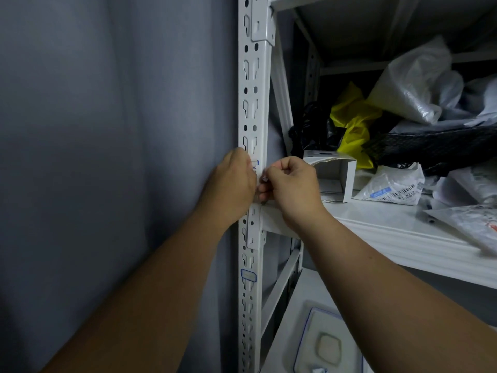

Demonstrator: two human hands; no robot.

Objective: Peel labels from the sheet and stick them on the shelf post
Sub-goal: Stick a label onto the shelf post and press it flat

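1. The white perforated metal shelf post (254, 109) stands upright against a grey fabric backdrop (107, 130).
2. The left hand (231, 184) is at the post's front face, fingers curled inward against it; whether they grip anything I cannot tell, since the back of the hand hides them.
3. The right hand (290, 181) sits just beside the left, fingers curled with the fingertips (265, 179) pinching a small white scrap, possibly a label; it is too small to be sure.
4. A small blue-edged white label (255, 163) shows on the post just above the hands, partly covered by the left hand.
5. Another blue-bordered white label (248, 275) is stuck lower on the post.
6. The white shelf board (390, 224) carries an open white cardboard box (332, 173), a yellow plastic bag (352, 122) and clear plastic bags (414, 79).
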